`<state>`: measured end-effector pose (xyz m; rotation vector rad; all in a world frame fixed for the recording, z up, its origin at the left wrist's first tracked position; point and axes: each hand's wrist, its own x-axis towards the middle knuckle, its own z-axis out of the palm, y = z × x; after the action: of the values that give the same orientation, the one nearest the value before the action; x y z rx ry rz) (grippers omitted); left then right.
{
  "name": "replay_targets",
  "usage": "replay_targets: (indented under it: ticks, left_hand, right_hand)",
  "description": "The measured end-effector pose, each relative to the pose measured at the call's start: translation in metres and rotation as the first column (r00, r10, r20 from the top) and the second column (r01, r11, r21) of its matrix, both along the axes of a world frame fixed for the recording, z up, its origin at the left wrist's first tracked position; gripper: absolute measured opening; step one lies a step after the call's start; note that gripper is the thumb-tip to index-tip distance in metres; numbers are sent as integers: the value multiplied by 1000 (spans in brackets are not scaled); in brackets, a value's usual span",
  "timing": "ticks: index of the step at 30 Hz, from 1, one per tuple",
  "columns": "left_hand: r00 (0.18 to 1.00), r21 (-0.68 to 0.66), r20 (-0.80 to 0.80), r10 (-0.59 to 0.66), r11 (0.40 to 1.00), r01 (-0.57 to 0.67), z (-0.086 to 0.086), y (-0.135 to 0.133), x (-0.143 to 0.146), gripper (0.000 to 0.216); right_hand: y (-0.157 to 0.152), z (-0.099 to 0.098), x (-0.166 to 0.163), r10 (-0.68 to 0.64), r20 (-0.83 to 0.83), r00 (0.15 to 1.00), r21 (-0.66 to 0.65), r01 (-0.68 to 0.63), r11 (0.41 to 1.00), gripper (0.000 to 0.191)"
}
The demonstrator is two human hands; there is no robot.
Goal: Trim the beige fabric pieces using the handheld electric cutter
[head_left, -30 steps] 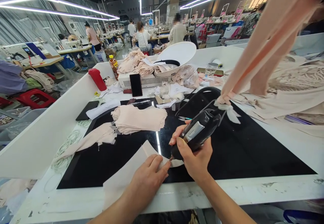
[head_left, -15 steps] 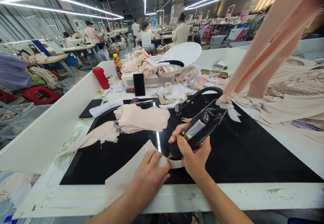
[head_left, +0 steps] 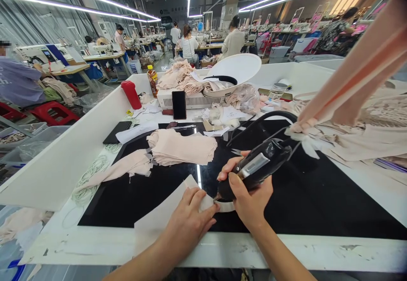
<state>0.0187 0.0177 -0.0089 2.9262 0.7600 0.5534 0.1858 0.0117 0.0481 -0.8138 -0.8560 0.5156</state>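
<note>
Near the table's front edge, my left hand point(head_left: 190, 215) presses its bunched fingers onto a pale sheet point(head_left: 159, 218), pinning it to the black work mat point(head_left: 305, 204). A narrow pale strip point(head_left: 225, 206) runs from those fingertips toward my right hand point(head_left: 251, 192). That hand is wrapped around a black corded hand tool point(head_left: 265, 162) with a silver panel on its side. The tool's lower end meets the strip beside my left fingertips; its working tip is mostly hidden. Peach fabric bands point(head_left: 346, 82) hang at the right, knotted close to the tool's cord.
Beyond my hands lie stacked pale fabric pieces point(head_left: 182, 146) and a loose piece point(head_left: 127, 166). A phone point(head_left: 179, 105), a red cup point(head_left: 131, 94), a bottle point(head_left: 152, 79) and a white hat point(head_left: 237, 71) stand farther back. More fabric point(head_left: 365, 143) is heaped at right.
The camera view has shifted slightly, moving the scene to the right. My right hand and the tool sit a little farther right; both hands keep their hold.
</note>
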Motion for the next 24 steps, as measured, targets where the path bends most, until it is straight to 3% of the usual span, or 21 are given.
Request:
replay_targets:
  ticks: [24]
  left_hand:
    - [1000,-63,-8,26,998,-26,-1,-2,2,41]
  right_hand:
    - [13,-3,-4,-7,-6,1000,9,7,1000,37]
